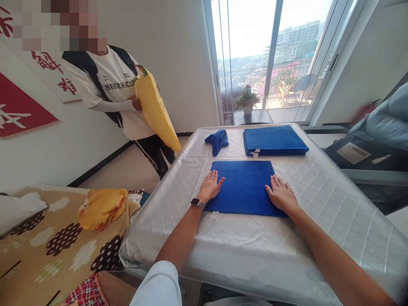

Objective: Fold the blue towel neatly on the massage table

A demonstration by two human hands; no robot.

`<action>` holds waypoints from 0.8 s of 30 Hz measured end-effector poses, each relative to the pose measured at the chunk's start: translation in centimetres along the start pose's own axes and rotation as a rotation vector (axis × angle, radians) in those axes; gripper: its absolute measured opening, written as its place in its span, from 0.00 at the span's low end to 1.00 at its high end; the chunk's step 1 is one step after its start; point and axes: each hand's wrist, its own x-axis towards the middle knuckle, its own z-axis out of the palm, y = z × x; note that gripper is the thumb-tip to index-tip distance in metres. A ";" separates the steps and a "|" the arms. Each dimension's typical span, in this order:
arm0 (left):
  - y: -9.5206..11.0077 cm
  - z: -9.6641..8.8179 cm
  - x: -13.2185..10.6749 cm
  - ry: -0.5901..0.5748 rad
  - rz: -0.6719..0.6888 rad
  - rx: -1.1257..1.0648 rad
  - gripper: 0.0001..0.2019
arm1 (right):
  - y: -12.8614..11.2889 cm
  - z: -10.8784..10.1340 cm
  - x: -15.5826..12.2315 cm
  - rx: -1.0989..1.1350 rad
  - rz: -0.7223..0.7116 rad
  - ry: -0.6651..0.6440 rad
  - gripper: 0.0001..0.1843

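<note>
A folded blue towel [244,187] lies flat on the silver quilted table cover [318,191]. My left hand [210,186] rests open on the towel's left edge, fingers stretched out; a watch sits on that wrist. My right hand [282,194] lies open and flat on the towel's right edge. Behind it sits a stack of folded blue towels [274,140], and to the left of that stack a crumpled blue cloth [217,140].
Another person [117,97] stands at the left holding a yellow cloth [154,108]. A patterned blanket [57,242] with a yellow bundle [102,208] lies at lower left. A potted plant [247,100] stands by the glass door. Grey furniture [376,148] is at right.
</note>
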 end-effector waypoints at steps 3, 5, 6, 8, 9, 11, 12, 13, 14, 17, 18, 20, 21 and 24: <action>0.1 -0.1 -0.1 -0.013 0.003 -0.042 0.43 | 0.3 -0.1 0.0 -0.040 -0.024 0.002 0.38; 0.1 -0.4 -0.1 -0.022 0.014 -0.060 0.44 | 0.6 -0.6 0.2 -0.069 -0.027 -0.026 0.39; 0.1 -0.5 -0.1 -0.022 0.020 -0.065 0.44 | 0.8 -1.1 0.4 -0.085 -0.025 -0.052 0.39; -0.1 -0.7 -0.1 -0.025 0.031 -0.071 0.44 | 1.1 -2.1 1.2 -0.119 -0.009 -0.113 0.39; -0.2 -0.8 -0.1 -0.030 0.036 -0.071 0.44 | 1.2 -2.6 1.8 -0.131 -0.003 -0.131 0.39; -0.3 -0.8 -0.1 -0.036 0.044 -0.065 0.45 | 1.1 -3.5 3.1 -0.135 -0.004 -0.120 0.38; -0.3 -0.8 -0.1 -0.036 0.049 -0.058 0.45 | 1.0 -3.7 3.8 -0.127 -0.013 -0.088 0.38; -0.3 -0.8 -0.2 -0.034 0.055 -0.050 0.45 | 0.8 -3.7 4.4 -0.113 -0.023 -0.043 0.38; -0.3 -0.7 -0.2 -0.029 0.061 -0.041 0.45 | 0.6 -3.6 4.9 -0.096 -0.033 0.003 0.38; -0.4 -0.5 -0.3 -0.030 0.068 -0.025 0.44 | 0.0 -2.3 5.9 -0.038 -0.023 0.069 0.38; -0.5 -0.5 -0.3 -0.032 0.065 -0.022 0.43 | -0.1 -1.8 6.1 -0.020 -0.014 0.063 0.39; -0.6 -0.4 -0.2 -0.033 0.061 -0.015 0.42 | -0.1 -0.9 6.2 0.005 -0.003 0.045 0.39; -0.7 -0.4 -0.2 -0.030 0.061 -0.010 0.42 | 0.0 -0.6 6.2 0.014 -0.001 0.041 0.39; -1.0 -0.5 -0.1 -0.023 0.058 0.007 0.39 | 0.1 -0.5 6.1 0.040 0.017 0.029 0.39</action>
